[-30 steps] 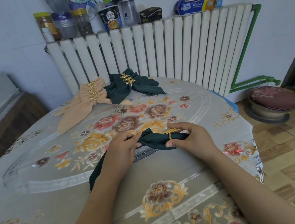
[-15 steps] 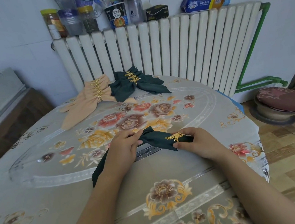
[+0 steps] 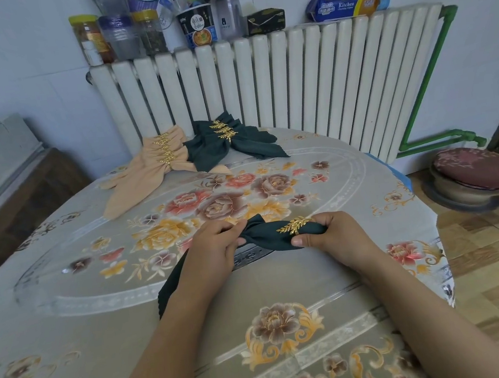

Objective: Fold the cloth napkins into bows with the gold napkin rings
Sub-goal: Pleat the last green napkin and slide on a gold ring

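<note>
Spanning both hands, green napkin (image 3: 267, 238) is pinched by left hand (image 3: 215, 249) and right hand (image 3: 329, 235); gold ring (image 3: 295, 225) between.

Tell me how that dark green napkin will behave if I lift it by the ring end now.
Likely floppy: the dark green napkin bunches where the left hand and right hand pinch it, and its tail lies limp on the table. Probably light. The gold ring may slide along the cloth.

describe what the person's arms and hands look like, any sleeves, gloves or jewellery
Both forearms are bare to the bottom of the picture: no sleeves show. The left hand and right hand wear no gloves, and no rings, watch or bracelets are visible.
</note>
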Available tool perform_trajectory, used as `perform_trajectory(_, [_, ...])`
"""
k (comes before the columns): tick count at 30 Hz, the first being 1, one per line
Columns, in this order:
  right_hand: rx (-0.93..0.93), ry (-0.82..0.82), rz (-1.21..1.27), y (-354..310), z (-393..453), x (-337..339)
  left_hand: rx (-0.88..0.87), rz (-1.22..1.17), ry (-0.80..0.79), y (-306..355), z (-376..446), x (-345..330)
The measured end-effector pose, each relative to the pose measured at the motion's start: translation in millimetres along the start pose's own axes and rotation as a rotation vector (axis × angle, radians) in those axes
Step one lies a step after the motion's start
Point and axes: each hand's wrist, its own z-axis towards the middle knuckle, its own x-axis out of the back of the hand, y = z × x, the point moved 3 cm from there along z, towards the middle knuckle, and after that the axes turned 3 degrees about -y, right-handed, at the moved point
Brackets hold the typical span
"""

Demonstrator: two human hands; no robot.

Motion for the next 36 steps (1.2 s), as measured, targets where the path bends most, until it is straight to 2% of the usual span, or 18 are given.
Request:
perform_trajectory(7, [-0.011, 0.007, -0.131, -2, 1, -3, 0.015, 0.018, 0.013, 1, 1, 3])
perform_trajectory(11, [0.067, -0.084, -0.149, -3, 0, -2, 0.007, 0.023, 0.011, 3, 0, 3])
perform_trajectory(16, [0.106, -0.077, -0.326, -4, -1, -3, 0.021, 0.088, 0.035, -1, 1, 4])
perform_trajectory(24, [0.173, 0.015, -0.298, -7, -3, -7, 0.156, -0.006, 0.11, 1, 4, 3])
perform_trajectory(30, [0.198, 0.054, -0.347, -8, 0, -13, 0.104, -0.001, 0.09, 7, 4, 1])
perform_trajectory(36, [0.139, 0.085, -0.182, -10, 0, -14, 0.085, -0.026, 0.07, 8, 3, -1])
